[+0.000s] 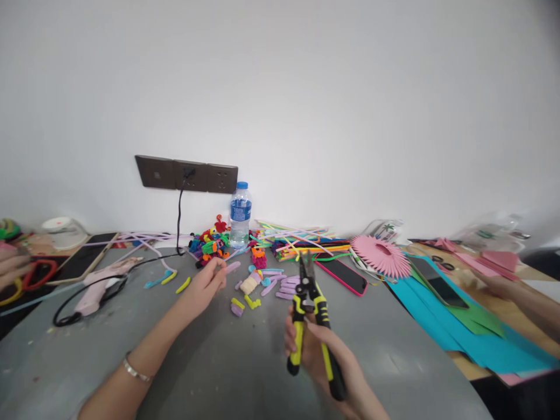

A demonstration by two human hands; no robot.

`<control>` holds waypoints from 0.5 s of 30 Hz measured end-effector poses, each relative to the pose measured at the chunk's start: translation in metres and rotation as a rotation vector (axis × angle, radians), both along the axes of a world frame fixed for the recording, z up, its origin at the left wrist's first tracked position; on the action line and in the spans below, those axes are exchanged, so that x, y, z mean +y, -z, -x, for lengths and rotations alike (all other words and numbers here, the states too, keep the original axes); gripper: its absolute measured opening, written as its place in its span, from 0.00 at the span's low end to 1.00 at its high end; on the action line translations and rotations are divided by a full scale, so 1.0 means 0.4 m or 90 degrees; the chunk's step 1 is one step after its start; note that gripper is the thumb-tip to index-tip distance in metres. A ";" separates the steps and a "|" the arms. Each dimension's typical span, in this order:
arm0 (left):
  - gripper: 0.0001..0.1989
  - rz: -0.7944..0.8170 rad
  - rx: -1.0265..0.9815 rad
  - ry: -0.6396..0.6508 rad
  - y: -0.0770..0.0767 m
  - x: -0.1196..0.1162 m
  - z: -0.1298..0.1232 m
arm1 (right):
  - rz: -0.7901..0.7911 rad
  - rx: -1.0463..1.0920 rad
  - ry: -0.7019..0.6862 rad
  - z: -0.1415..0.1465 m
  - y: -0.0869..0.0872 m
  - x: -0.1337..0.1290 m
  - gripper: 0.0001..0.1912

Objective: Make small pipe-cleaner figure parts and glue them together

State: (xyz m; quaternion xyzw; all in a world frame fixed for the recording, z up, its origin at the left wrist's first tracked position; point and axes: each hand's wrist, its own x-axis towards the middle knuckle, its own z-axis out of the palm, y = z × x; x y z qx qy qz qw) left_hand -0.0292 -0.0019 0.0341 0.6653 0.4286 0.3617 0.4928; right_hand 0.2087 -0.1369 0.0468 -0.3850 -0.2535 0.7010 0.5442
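Observation:
My right hand (326, 356) grips a pair of pliers (322, 308) with black and yellow handles, jaws pointing away from me and slightly apart. To its left, my left hand (210, 286) has its fingers pinched at one end of a short lilac fuzzy stem (233, 266). In front of the hands, several cut lilac pieces (289, 286) lie in a group. Beside them rests a small cream fuzzy figure (250, 284) with yellow and blue bits around it. Short yellow pieces (252, 302) lie closer to me.
A water bottle (240, 216) stands against the wall beside colourful fuzzy figures (210, 245). Long stems (306, 245) and a phone (342, 274) lie behind the pliers. A corded pink glue gun (94, 291) lies left. Other people's hands (494, 283) are at both sides, near scissors (39, 274) and coloured paper.

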 end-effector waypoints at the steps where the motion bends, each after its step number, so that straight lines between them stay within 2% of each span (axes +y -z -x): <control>1: 0.14 -0.022 0.030 -0.029 0.003 0.009 0.007 | 0.004 -0.084 0.028 -0.034 -0.003 -0.006 0.23; 5: 0.11 -0.138 0.154 -0.137 0.018 0.040 0.032 | 0.010 -0.610 0.143 -0.189 0.009 -0.031 0.26; 8: 0.11 -0.215 0.228 -0.167 0.025 0.053 0.043 | -0.013 -0.927 0.248 -0.300 0.050 -0.039 0.30; 9: 0.11 -0.227 0.242 -0.170 0.026 0.055 0.046 | -0.017 -1.011 0.259 -0.331 0.069 -0.039 0.29; 12: 0.12 -0.203 0.254 -0.178 0.029 0.060 0.051 | 0.008 -1.183 0.248 -0.402 0.126 -0.035 0.29; 15: 0.11 -0.162 0.226 -0.191 0.039 0.066 0.059 | 0.012 -1.259 0.232 -0.434 0.167 -0.027 0.28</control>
